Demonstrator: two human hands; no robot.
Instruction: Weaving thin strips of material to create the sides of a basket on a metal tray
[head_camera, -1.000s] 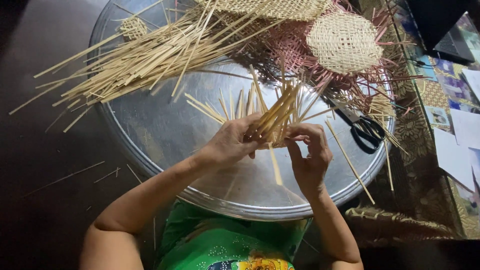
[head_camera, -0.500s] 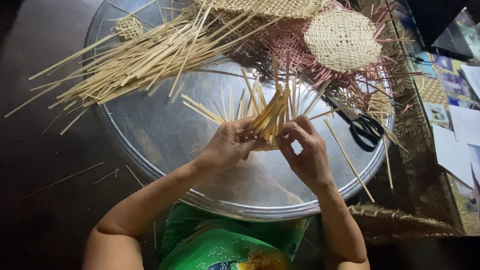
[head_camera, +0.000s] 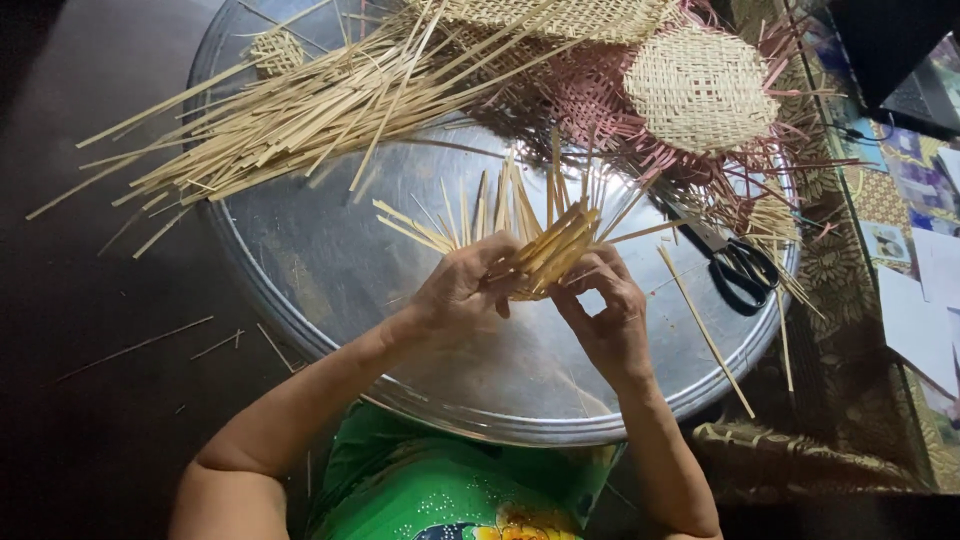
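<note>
My left hand (head_camera: 462, 295) and my right hand (head_camera: 603, 312) both grip a small woven piece of pale bamboo strips (head_camera: 545, 248) held above a large round metal tray (head_camera: 330, 270). Loose strip ends fan upward and to the left from the piece. The fingers of both hands pinch its lower edge, thumbs on top. The woven centre is partly hidden by my fingers.
A heap of long loose bamboo strips (head_camera: 300, 110) lies across the tray's far left. A round woven mat (head_camera: 700, 85) and pink-dyed woven pieces (head_camera: 590, 100) sit at the far right. Black scissors (head_camera: 735, 265) rest on the tray's right. Papers (head_camera: 920, 280) lie at the right edge.
Both hands have turned the woven piece slightly, and the fan of strip ends has shifted; the right hand's fingers have moved up closer to the piece.
</note>
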